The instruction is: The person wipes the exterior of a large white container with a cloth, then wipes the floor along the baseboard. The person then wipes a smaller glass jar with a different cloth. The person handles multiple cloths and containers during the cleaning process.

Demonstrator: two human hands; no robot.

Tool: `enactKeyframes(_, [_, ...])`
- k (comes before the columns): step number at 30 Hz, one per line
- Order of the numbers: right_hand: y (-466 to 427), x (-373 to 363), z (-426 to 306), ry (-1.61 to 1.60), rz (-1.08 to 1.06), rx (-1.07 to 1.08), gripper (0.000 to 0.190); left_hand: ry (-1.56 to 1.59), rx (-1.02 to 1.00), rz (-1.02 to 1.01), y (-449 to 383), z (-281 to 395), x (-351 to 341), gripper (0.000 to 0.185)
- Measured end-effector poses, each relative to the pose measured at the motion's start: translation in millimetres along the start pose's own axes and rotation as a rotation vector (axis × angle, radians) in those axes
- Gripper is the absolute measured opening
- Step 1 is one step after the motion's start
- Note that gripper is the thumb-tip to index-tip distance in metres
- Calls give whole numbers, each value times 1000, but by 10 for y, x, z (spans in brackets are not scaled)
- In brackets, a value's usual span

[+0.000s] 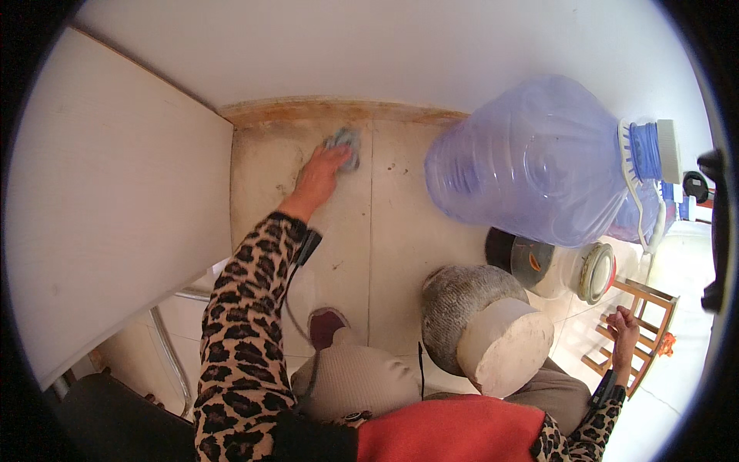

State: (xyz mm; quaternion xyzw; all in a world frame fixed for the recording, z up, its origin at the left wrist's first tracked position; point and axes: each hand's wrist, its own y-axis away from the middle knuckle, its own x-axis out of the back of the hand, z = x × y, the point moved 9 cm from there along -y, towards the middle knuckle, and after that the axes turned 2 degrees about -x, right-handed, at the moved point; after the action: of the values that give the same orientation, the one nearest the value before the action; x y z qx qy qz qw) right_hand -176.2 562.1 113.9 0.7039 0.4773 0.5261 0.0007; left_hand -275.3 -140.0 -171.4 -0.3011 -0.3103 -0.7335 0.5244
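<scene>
My left hand point(321, 173) is shut on a crumpled grey-blue cloth point(347, 149), pressed against the beige floor tiles point(340, 260) near the wall. Hand and cloth look slightly blurred. Just beyond them runs a tan, stained baseboard point(323, 108). Small dark specks and smudges mark the tiles around the cloth. Far to the right, my right hand point(623, 332) hangs beside a wooden slatted rack point(645, 306). Its fingers are loosely bent and I see nothing in them; how far they are closed is unclear.
A large bluish plastic water bottle point(519, 161) with a white cap stands at the right. Nearby are a lidded glass jar point(554, 268) with dark contents and a grey rough-surfaced jar point(462, 300) with a pale cover. A white panel point(127, 173) bounds the left; metal legs point(170, 352) stand below.
</scene>
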Motion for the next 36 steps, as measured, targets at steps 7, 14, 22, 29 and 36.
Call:
enactKeyframes(7, [30, -36, -68, 16, 12, 0, 33, -171, -14, -31, -617, 46, -470, 60])
enactKeyframes(14, [19, 50, 31, 18, 11, -18, 34, 58, -342, -498, 418, 737, -813, 48])
enactKeyframes(22, [26, 96, 120, 92, -3, -38, 34, -54, -107, 32, -889, 485, -652, 59])
enactKeyframes(29, [44, 78, 129, 92, 16, -58, 32, 37, -117, -406, -221, 802, -1351, 64])
enactKeyframes(36, [-28, 27, 171, 72, -17, -41, 31, 163, -280, -532, 796, 989, -1178, 54])
